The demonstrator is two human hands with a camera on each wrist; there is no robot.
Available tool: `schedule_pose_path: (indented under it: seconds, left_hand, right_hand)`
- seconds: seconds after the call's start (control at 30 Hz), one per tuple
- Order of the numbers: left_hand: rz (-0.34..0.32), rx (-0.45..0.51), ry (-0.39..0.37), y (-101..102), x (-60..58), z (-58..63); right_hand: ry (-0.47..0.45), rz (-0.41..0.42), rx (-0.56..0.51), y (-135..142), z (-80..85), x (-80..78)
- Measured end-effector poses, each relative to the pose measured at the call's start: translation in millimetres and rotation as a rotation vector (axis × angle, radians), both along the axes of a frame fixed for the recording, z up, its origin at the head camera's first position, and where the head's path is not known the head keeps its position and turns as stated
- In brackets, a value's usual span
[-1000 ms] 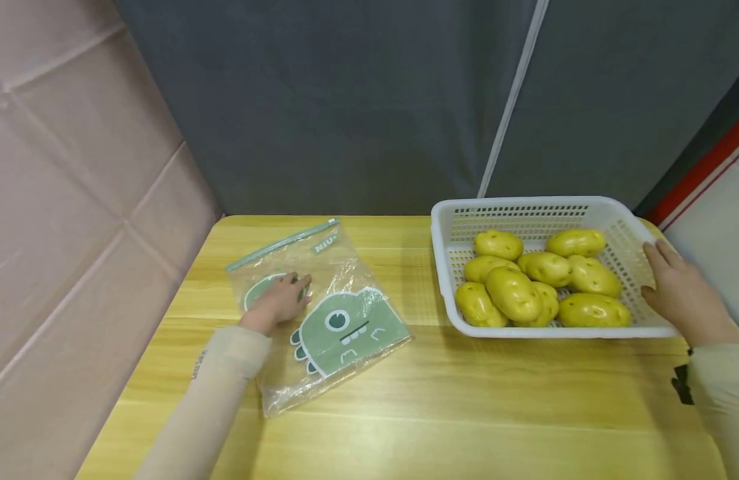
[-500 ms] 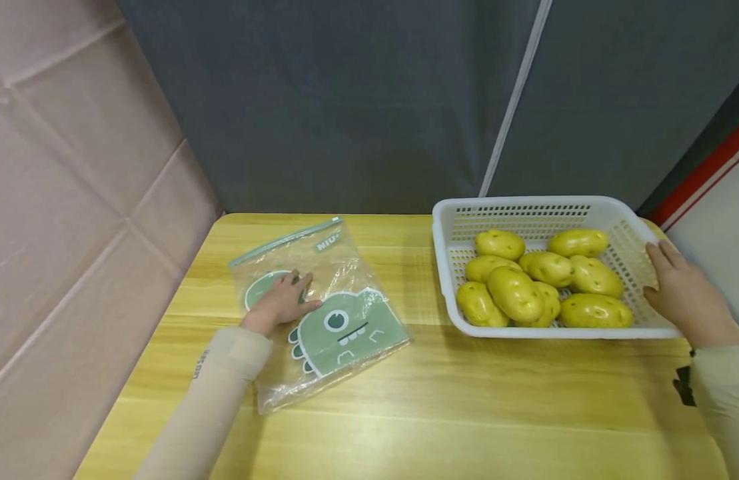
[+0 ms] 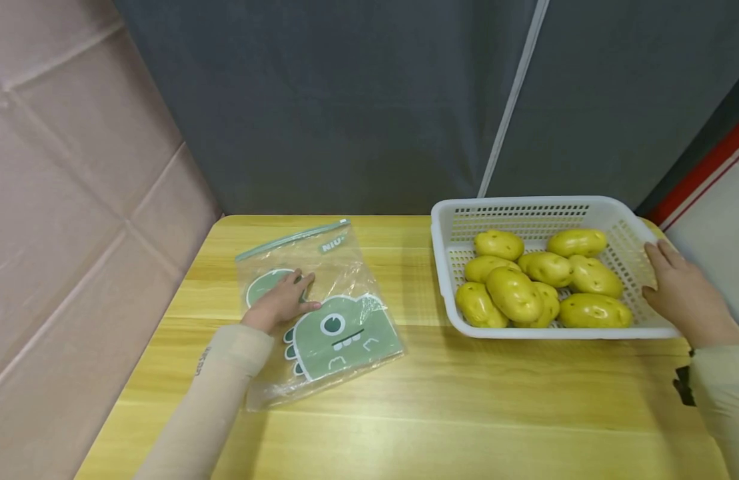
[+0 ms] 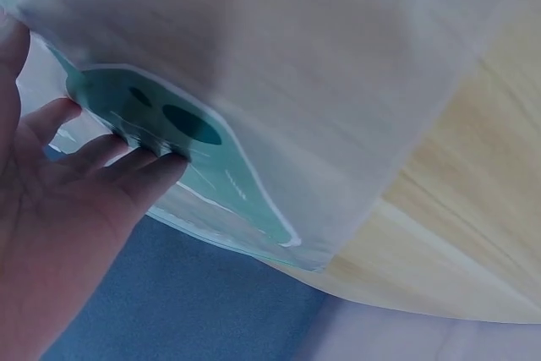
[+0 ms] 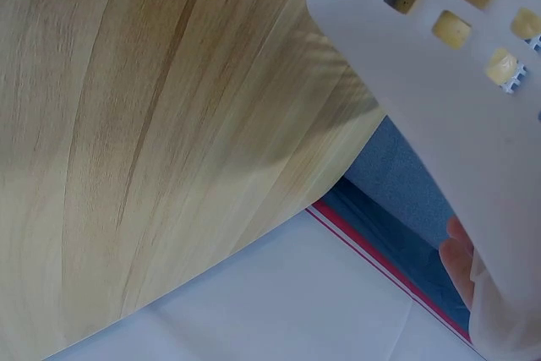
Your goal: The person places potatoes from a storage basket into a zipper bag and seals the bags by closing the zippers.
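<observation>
My left hand [image 3: 284, 301] lies over a clear zip bag [image 3: 321, 270] printed with a green cartoon monster, spread flat on the wooden table. Its fingers are spread and the fingertips press near the green oval print; the left wrist view shows them against the bag [image 4: 338, 82]. At the right, my right hand [image 3: 688, 293] rests over the end rim of a white plastic basket [image 3: 525, 201], thumb a little apart from the relaxed fingers. Several yellow potatoes [image 3: 513, 293] lie in the basket. In the right wrist view the basket wall [image 5: 439, 133] hides most of that hand.
The wooden table [image 3: 429, 407] carries both bag and basket. A dark grey curtain [image 3: 345, 107] stands behind its far edge, a pinkish padded wall [image 3: 75, 200] at the left. A small black object [image 3: 683, 387] shows beside the right sleeve.
The bag has turned slightly clockwise under my left hand, its zip edge shifting right and its bottom left. The left thumb has spread outward. My right hand and the basket stay put.
</observation>
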State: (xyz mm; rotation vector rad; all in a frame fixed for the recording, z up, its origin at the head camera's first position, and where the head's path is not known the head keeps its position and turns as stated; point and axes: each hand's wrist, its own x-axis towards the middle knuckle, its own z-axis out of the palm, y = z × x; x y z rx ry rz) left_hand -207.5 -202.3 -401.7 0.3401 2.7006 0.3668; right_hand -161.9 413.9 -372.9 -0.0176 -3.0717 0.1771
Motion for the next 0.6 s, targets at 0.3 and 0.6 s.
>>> schedule_pose_path:
  seconds: [0.3,0.6]
  left_hand:
    - [-0.037,0.070,-0.006,-1.9,-3.1,-1.4]
    - [-0.128,0.083,0.003,-4.0,-10.0,-2.7]
  right_hand:
    - [-0.005,-0.004,-0.004,1.4,-0.8,0.0]
    - [-0.012,-0.010,-0.002,-0.8,-0.5,0.2]
